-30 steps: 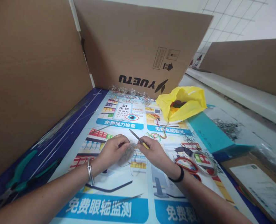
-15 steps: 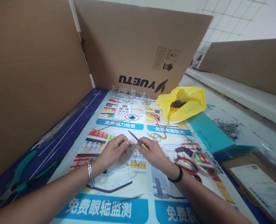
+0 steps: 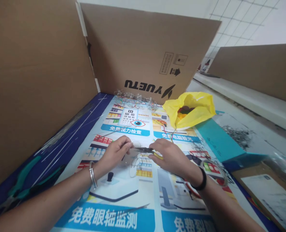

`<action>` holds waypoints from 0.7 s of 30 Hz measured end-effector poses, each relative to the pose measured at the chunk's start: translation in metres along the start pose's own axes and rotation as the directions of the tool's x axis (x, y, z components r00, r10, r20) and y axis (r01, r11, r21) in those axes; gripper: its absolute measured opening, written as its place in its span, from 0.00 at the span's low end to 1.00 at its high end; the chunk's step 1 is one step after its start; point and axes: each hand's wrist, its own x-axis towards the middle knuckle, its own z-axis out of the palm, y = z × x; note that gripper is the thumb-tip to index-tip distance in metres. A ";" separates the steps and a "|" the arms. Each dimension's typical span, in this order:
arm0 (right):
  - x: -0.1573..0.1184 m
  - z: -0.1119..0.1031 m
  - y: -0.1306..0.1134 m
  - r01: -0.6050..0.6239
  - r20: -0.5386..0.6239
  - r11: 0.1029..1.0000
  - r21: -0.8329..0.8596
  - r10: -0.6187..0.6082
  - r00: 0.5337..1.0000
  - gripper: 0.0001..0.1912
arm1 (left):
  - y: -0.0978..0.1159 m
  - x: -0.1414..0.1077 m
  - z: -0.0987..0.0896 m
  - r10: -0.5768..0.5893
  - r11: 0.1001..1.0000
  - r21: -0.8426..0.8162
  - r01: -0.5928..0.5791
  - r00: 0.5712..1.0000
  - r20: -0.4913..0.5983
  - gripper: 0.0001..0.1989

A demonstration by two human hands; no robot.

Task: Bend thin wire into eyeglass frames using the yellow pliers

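Thin looped wire hangs between my hands over the printed sheet. My left hand pinches the wire between thumb and fingertips. A silver bangle is on that wrist. In my right hand are small dark-tipped pliers with yellow handles. Their tips point left and reach the wire close to my left fingertips. Whether the jaws grip the wire is too small to tell. A black band circles my right wrist.
Teal-handled pliers lie at the left. A yellow bag with coloured thread stands at the back right, near a teal box. Tangled wire lies before the cardboard wall. Red-handled scissors are partly behind my right forearm.
My right hand has shifted right and turned, so the pliers now point left toward my left fingertips instead of up and left. My left hand has barely moved.
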 end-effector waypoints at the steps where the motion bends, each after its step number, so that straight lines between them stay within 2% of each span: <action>1: -0.001 -0.003 -0.001 0.012 -0.003 0.996 -0.085 -0.013 1.000 0.10 | 0.001 0.000 -0.001 0.019 1.000 0.022 -0.019 1.000 -0.007 0.10; 5: -0.002 -0.008 -0.005 0.027 -0.032 0.954 -0.300 -0.039 0.999 0.08 | 0.003 0.001 -0.004 0.091 0.989 0.121 -0.087 0.995 -0.028 0.09; 11: -0.001 -0.007 -0.006 0.055 -0.054 0.889 -0.455 -0.089 0.995 0.04 | 0.002 0.001 -0.003 0.184 0.952 0.246 -0.183 0.983 0.019 0.08; 21: 0.000 -0.003 -0.007 0.093 -0.051 0.890 -0.446 -0.129 0.990 0.04 | 0.002 0.001 -0.004 0.241 0.939 0.241 -0.247 0.969 0.053 0.07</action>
